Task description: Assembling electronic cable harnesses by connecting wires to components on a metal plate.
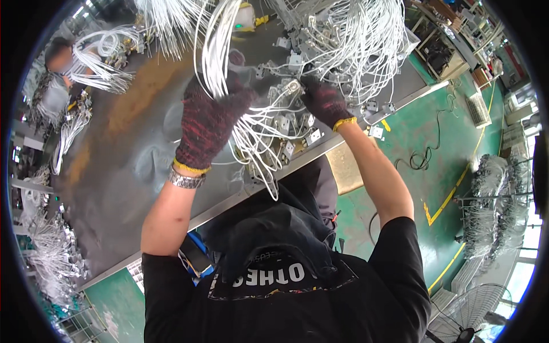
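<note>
My left hand (207, 126), in a dark red and black knitted glove, is closed round a thick bundle of white wires (216, 60). The bundle arches above the fist, and its lower ends hang out past the fingers toward the table's near edge. My right hand (327, 103), gloved alike, is closed at the fingertips on a small pale fitting with a round face (293, 87). Its fingers are partly hidden. Several small metal brackets (287, 150) lie along the table edge beneath the loose wire ends.
A large heap of white wires with fittings (366, 46) covers the table's far right. More wire bundles (168, 26) lie at the back. Across the grey metal table (126, 183) is another person (52, 86). A fan (474, 317) and hanging wire racks (486, 206) stand at right.
</note>
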Demonstrator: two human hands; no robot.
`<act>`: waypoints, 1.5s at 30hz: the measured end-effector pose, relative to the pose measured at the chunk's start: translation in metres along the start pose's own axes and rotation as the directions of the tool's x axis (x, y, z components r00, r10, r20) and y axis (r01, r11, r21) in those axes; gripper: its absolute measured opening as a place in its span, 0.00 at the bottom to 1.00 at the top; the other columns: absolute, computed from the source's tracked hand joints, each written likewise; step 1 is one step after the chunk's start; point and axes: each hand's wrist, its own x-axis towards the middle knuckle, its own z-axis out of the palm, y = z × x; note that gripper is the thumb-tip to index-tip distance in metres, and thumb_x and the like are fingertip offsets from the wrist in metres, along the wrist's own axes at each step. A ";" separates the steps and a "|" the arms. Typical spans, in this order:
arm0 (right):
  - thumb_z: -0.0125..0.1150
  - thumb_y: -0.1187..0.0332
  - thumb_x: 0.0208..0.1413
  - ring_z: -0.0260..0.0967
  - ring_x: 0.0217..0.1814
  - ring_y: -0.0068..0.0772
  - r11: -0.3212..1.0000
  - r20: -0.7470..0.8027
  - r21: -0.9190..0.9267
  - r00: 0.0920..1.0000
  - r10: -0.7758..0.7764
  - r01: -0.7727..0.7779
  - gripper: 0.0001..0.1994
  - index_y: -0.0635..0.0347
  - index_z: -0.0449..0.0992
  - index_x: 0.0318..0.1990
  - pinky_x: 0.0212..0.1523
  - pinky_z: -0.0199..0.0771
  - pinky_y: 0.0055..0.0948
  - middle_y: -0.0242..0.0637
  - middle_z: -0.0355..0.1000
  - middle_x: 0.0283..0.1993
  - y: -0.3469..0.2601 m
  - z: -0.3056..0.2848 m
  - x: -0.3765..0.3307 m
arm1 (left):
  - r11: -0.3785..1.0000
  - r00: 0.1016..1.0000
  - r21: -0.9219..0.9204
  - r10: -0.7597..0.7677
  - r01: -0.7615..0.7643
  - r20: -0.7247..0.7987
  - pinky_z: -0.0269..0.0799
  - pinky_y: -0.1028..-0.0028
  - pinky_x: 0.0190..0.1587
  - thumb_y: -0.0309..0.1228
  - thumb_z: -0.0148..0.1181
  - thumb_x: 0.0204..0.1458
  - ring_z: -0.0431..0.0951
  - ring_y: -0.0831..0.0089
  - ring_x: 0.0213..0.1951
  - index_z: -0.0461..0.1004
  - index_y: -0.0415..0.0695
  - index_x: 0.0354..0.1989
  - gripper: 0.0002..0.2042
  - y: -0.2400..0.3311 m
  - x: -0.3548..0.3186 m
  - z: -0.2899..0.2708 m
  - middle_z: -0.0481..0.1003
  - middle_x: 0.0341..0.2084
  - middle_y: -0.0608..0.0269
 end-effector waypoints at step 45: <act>0.63 0.75 0.60 0.67 0.22 0.17 0.860 -0.159 0.471 0.940 0.302 -0.197 0.08 0.54 0.76 0.44 0.22 0.69 0.22 0.27 0.72 0.27 -0.006 0.021 -0.134 | 0.800 0.739 0.227 -0.348 0.555 -0.578 0.74 0.59 0.55 0.41 0.68 0.56 0.79 0.47 0.50 0.74 0.40 0.56 0.23 -0.362 -0.155 -0.135 0.80 0.45 0.45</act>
